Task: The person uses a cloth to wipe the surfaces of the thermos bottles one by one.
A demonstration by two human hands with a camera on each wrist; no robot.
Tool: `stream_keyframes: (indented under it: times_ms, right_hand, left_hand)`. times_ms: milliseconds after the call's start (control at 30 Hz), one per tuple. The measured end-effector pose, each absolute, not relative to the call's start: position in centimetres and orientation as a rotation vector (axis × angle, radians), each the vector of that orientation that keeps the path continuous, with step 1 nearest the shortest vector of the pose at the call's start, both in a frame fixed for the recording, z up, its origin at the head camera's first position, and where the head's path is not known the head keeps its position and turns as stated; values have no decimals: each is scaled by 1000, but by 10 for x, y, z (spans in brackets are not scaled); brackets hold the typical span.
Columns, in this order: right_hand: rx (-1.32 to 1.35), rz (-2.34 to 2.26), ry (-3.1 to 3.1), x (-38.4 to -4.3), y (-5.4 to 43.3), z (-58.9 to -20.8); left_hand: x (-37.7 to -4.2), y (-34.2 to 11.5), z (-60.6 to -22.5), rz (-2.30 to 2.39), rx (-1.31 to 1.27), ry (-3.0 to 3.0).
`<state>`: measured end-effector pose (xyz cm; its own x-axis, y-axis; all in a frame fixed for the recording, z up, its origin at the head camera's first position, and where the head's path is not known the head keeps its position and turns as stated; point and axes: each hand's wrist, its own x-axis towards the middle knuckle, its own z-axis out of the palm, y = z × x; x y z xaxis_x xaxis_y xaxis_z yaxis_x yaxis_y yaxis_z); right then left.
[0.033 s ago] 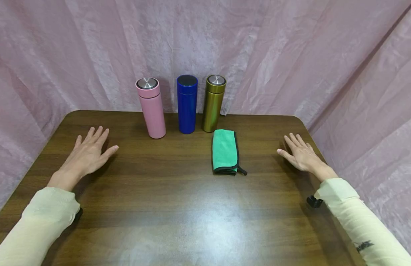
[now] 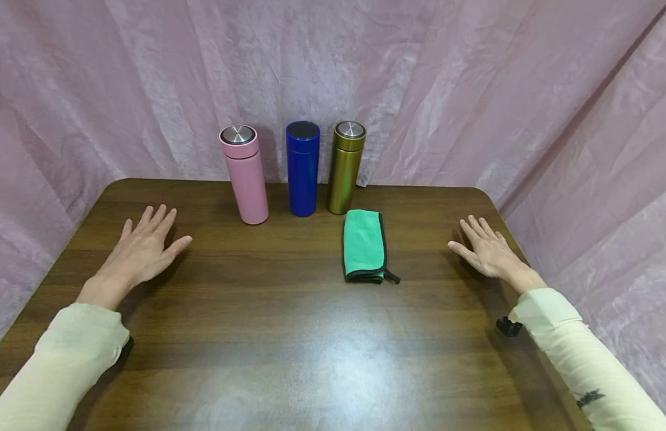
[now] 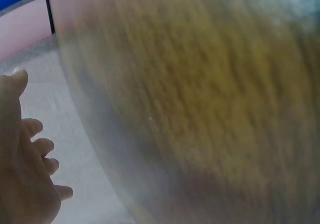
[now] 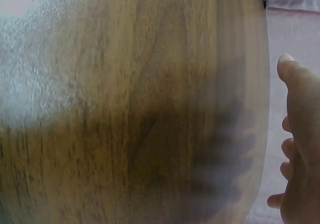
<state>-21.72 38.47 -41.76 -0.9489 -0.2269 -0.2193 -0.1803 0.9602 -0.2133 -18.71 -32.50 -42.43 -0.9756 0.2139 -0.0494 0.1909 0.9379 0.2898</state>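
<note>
My left hand (image 2: 141, 248) is held palm down over the left part of the wooden table (image 2: 247, 335), fingers straight and thumb spread, holding nothing. Over the right part, my right hand (image 2: 488, 251) has its fingers extended too, and nothing is in it. Three upright bottles stand towards the back: a pink thermos bottle (image 2: 247, 185) nearest my left hand, a blue one (image 2: 303, 173) in the middle and a gold-green one (image 2: 345, 173). In front of the gold-green bottle lies a folded green cloth (image 2: 364, 242) with black edging and a small loop.
A pink velvety curtain (image 2: 446, 90) hangs behind the table and along both sides. Light reflects off the tabletop near the front. A small black device (image 2: 508, 327) sits at my right wrist, below the pale sleeve (image 2: 559, 317).
</note>
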Motion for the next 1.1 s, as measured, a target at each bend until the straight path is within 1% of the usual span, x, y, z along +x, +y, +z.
stream_keyframes:
  times_ms: [333, 567, 833, 1100]
  right_hand:
    - [-307, -350, 2872, -212, 371, -413]
    - [-268, -495, 2928, -205, 346, -407]
    - [-108, -796, 2847, -202, 302, -398]
    - [-20, -1033, 2636, -202, 262, -394]
  left_hand:
    - [-186, -329, -419, 457, 298, 3014]
    - [-189, -320, -419, 524, 329, 3039]
    - [-188, -296, -413, 828, 272, 3046]
    - [-202, -257, -407, 1253, 151, 3074]
